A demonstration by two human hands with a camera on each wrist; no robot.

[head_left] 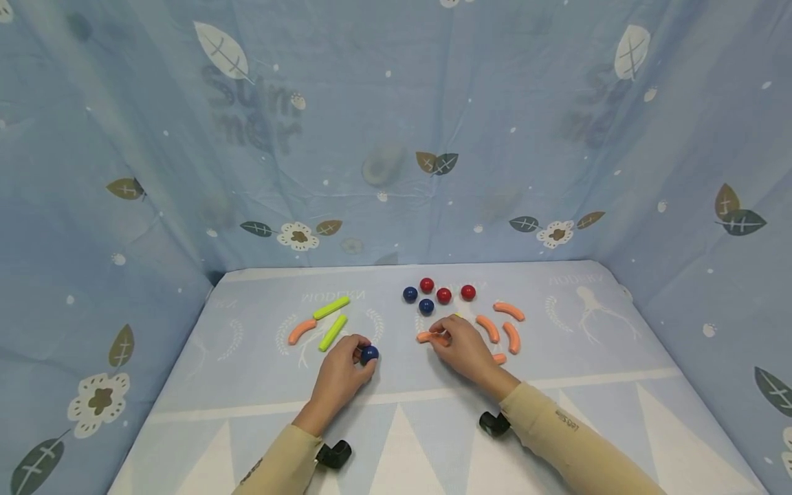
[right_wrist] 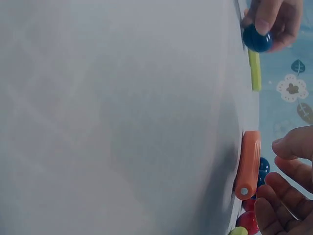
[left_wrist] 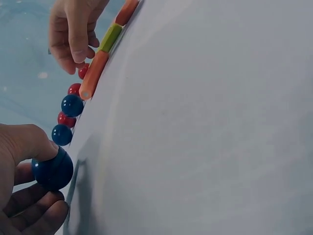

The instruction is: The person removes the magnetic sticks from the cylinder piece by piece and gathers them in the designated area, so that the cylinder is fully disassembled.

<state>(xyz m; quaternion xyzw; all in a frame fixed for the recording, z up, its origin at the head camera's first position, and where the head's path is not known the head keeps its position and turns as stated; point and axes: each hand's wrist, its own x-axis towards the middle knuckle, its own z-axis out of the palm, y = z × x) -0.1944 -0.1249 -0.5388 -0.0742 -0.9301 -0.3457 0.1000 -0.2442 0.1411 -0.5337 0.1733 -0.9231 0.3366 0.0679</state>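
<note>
My left hand (head_left: pixel 343 371) pinches a dark blue ball (head_left: pixel 369 354) between thumb and fingers; the left wrist view shows this blue ball (left_wrist: pixel 53 169) up close. Over a curved orange stick (head_left: pixel 424 337) hovers my right hand (head_left: pixel 463 347), partly covering it in the head view. From the right wrist, the thumb and fingers (right_wrist: pixel 288 144) stand apart, with the orange stick (right_wrist: pixel 248 165) beside them and not gripped. A green piece (head_left: pixel 458 316) peeks out behind the right hand, mostly hidden.
Behind the hands lie two blue balls (head_left: pixel 426 306) and three red balls (head_left: pixel 443 295). Several orange sticks (head_left: pixel 511 337) are spread at the right. Two green sticks (head_left: pixel 333 333) and one orange stick (head_left: pixel 302 332) lie at the left. Patterned cloth walls (head_left: pixel 383 137) enclose the table (head_left: pixel 396 385).
</note>
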